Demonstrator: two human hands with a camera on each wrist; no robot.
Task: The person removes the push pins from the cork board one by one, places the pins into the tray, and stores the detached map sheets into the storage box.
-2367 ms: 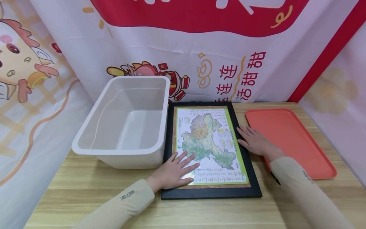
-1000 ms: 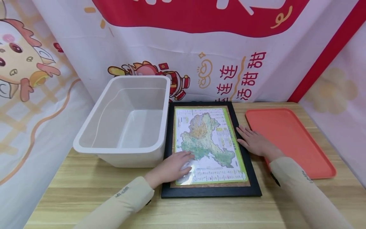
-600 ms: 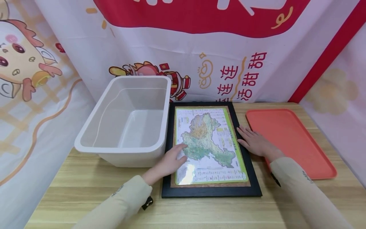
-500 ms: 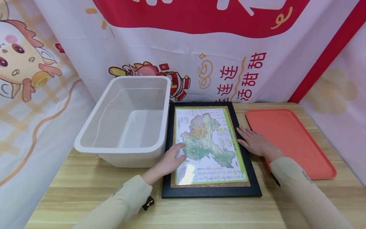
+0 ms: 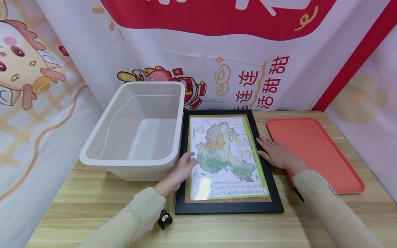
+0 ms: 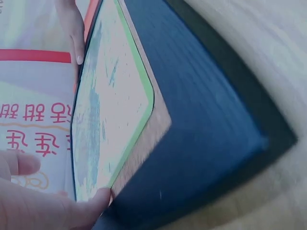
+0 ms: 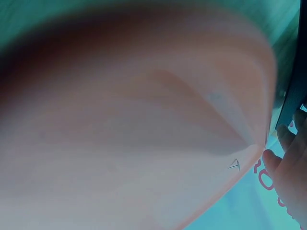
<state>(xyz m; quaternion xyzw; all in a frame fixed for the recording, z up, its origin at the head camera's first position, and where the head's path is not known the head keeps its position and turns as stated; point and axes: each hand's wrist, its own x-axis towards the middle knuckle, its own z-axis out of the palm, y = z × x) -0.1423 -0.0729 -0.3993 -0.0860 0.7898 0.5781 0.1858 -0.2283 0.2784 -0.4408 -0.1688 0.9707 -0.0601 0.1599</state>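
A laminated map with a green edge lies on a cork board in a black frame. My left hand is at the left side of the board, over the frame and the map's left edge. In the left wrist view, the left thumb touches the map's edge, and a finger stands apart from it. My right hand rests with extended fingers on the frame's right side. Part of the left hand's fingers is hidden in the head view.
A deep white plastic bin stands directly left of the board. A red tray lies to the right, partly behind the right forearm; a tiny angular mark shows on it. A printed cloth hangs behind the wooden table.
The left hand has lifted its spread fingers from the map and drawn back left to the map's edge, its fingers now closer together. The right hand stays on the frame.
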